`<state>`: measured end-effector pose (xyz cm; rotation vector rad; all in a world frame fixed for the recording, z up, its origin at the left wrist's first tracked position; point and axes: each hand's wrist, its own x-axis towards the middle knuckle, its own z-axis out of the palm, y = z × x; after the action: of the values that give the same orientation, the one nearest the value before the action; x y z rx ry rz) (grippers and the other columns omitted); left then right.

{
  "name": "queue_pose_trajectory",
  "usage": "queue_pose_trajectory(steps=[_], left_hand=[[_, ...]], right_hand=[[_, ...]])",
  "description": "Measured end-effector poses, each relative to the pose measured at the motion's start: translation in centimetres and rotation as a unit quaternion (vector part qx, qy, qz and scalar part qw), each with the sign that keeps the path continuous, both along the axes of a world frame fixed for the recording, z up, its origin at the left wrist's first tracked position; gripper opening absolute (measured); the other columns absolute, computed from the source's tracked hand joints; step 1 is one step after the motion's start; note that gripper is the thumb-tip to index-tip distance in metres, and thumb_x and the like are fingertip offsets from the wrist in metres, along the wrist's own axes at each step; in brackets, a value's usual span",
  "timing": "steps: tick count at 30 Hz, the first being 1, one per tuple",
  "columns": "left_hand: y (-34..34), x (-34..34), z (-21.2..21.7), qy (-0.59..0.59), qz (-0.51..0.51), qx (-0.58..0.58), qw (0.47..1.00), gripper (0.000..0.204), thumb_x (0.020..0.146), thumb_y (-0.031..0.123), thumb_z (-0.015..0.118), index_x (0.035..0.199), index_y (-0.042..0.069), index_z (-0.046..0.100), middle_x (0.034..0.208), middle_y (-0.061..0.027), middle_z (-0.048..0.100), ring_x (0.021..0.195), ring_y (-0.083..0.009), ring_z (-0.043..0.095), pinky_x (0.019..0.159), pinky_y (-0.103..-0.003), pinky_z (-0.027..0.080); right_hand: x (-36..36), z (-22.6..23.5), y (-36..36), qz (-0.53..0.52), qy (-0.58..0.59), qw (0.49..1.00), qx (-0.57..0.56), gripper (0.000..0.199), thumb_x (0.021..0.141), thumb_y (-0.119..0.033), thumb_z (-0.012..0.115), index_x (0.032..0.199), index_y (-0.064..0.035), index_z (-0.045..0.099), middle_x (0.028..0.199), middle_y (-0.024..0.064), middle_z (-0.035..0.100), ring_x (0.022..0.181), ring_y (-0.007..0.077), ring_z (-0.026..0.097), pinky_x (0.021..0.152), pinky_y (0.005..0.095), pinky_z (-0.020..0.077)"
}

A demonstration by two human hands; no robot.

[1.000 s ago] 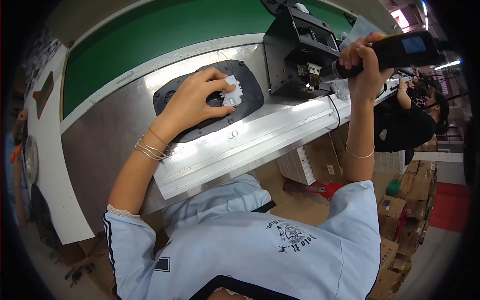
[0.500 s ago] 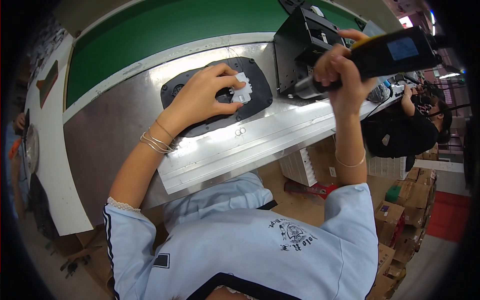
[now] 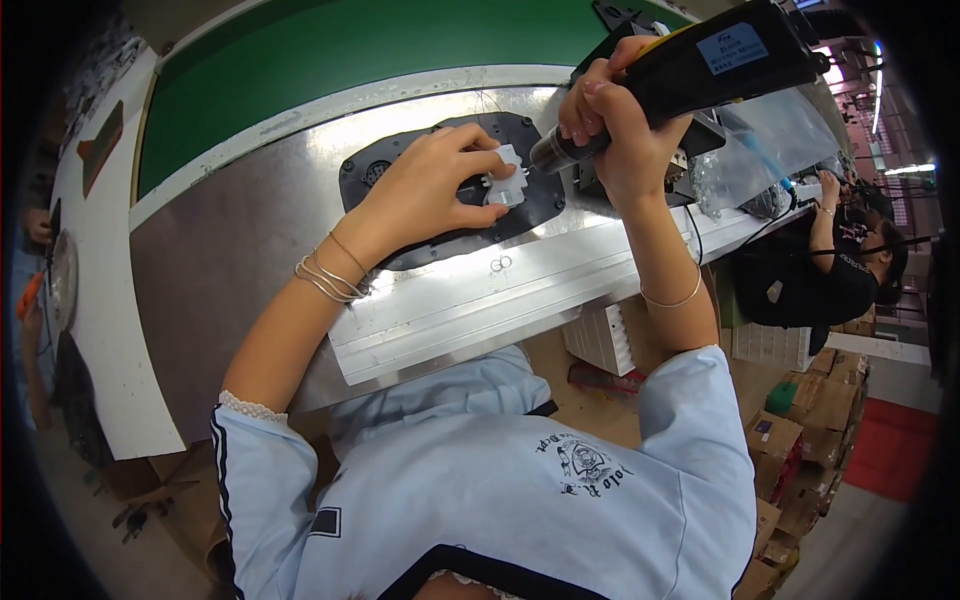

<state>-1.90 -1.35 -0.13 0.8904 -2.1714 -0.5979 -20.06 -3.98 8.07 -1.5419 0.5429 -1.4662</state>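
Observation:
A black plastic panel point(image 3: 545, 197) with rounded corners lies on the metal worktop. On its right half sits a small white plastic part point(image 3: 508, 186), gripped at its edges between the thumb and fingers of my left hand point(image 3: 425, 190). My right hand point(image 3: 630, 130) is wrapped round a black and yellow electric screwdriver point(image 3: 690, 75). Its metal nose points down and left, just right of the white part and above the panel's right end. Whether its tip touches anything cannot be made out.
Two small rings point(image 3: 501, 264) lie on the pale metal rail before the panel. Behind runs a green belt point(image 3: 350, 50). A black box point(image 3: 705, 130), partly hidden by my right hand, and clear plastic bags point(image 3: 775, 135) stand at the right. Beyond sits a person in black point(image 3: 800, 270), near cardboard boxes point(image 3: 825, 390).
My right hand has brought the screwdriver leftward, its nose moving from beside the black box to near the white part. My left hand keeps its hold on the part.

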Motion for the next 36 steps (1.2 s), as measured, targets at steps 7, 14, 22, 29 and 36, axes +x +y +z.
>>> queue_pose_trajectory(steps=[7,14,22,29,36], left_hand=[[0.1,0.0,0.1,0.002,-0.002,-0.005,1.000,0.032,0.068,0.025,0.074,0.094,0.007,0.069,0.101,-0.0091,0.059,0.091,-0.0264,0.057,0.081,-0.035,0.047],[0.0,0.0,0.0,0.012,-0.009,0.005,1.000,0.030,0.069,0.024,0.074,0.092,0.005,0.068,0.101,-0.0099,0.059,0.089,-0.0272,0.058,0.080,-0.034,0.048],[0.1,-0.1,0.4,0.003,-0.005,0.008,1.000,0.030,0.069,0.021,0.075,0.093,0.005,0.068,0.102,-0.0097,0.058,0.091,-0.0269,0.058,0.080,-0.034,0.048],[0.1,-0.2,0.4,-0.001,-0.004,0.007,1.000,0.030,0.070,0.022,0.074,0.094,0.005,0.068,0.104,-0.0098,0.058,0.092,-0.0268,0.058,0.081,-0.034,0.048],[0.0,0.1,-0.2,0.007,0.005,0.023,1.000,0.034,0.068,0.025,0.075,0.096,0.007,0.068,0.109,-0.0106,0.058,0.096,-0.0278,0.057,0.085,-0.034,0.047]], right_hand=[[1.0,-0.3,0.3,-0.002,0.011,1.000,0.013,0.019,0.078,0.007,0.051,0.092,-0.0021,0.042,0.062,0.0073,0.046,0.046,0.0132,0.044,0.044,0.0289,0.0408],[-1.8,2.4,1.0,-0.029,0.016,0.997,-0.063,0.026,0.079,0.002,0.052,0.105,0.0023,0.046,0.059,0.0048,0.045,0.043,0.0133,0.042,0.041,0.0281,0.0387],[-10.8,5.4,1.7,-0.161,0.045,0.981,-0.094,0.016,0.079,0.002,0.051,0.094,-0.0018,0.047,0.058,0.0052,0.041,0.047,0.0156,0.042,0.049,0.0298,0.0383],[-11.4,3.9,0.8,-0.170,0.019,0.984,-0.058,0.015,0.077,0.003,0.053,0.090,-0.0013,0.047,0.059,0.0059,0.043,0.046,0.0151,0.042,0.048,0.0304,0.0383],[-9.5,4.3,2.5,-0.149,0.041,0.988,-0.009,0.019,0.078,0.000,0.052,0.096,-0.0007,0.045,0.057,0.0041,0.039,0.044,0.0139,0.040,0.046,0.0283,0.0372]])
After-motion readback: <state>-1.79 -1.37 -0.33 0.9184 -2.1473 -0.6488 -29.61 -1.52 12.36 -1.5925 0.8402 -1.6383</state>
